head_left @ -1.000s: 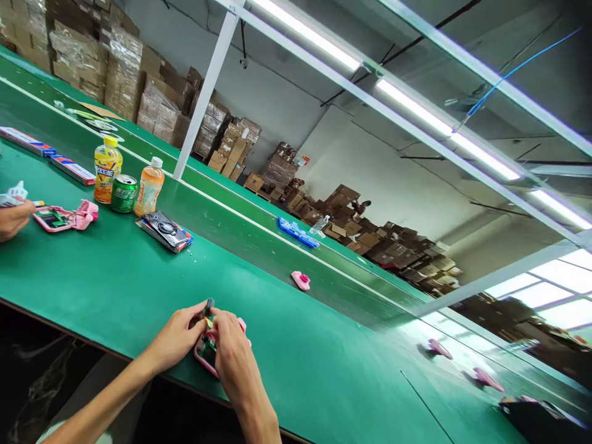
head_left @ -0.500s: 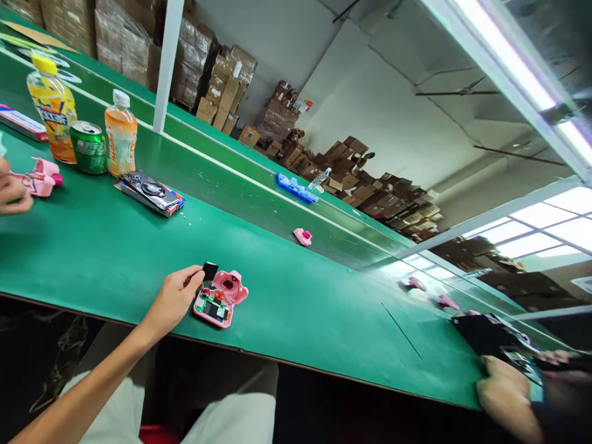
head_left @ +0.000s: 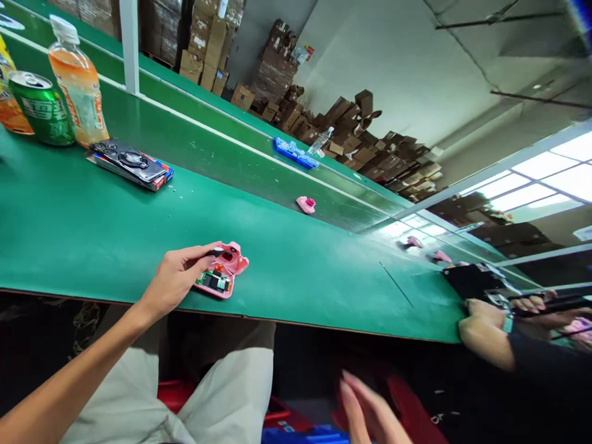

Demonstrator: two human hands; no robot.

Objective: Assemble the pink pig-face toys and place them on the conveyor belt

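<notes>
My left hand [head_left: 178, 277] rests on the near edge of the green table [head_left: 92, 234]. Its thumb and forefinger pinch a small dark part over a pink pig-shaped toy shell [head_left: 222, 271]. The shell lies open, showing a green circuit board inside. My right hand [head_left: 370, 410] hangs below the table edge, fingers stretched out and slightly blurred, holding nothing. It hovers over red and blue bins [head_left: 300, 419] under the table.
A green can [head_left: 39, 108], an orange drink bottle [head_left: 78, 86] and a phone on a flat box [head_left: 132, 163] stand at the left. A pink part [head_left: 306, 204] and a blue tray [head_left: 296, 153] lie on the belt. Another person's hands [head_left: 490, 320] work at the right.
My right hand left the pink toy and dropped below the table edge. My left hand stayed at the toy, lowering the dark part onto it. The view swung right and down.
</notes>
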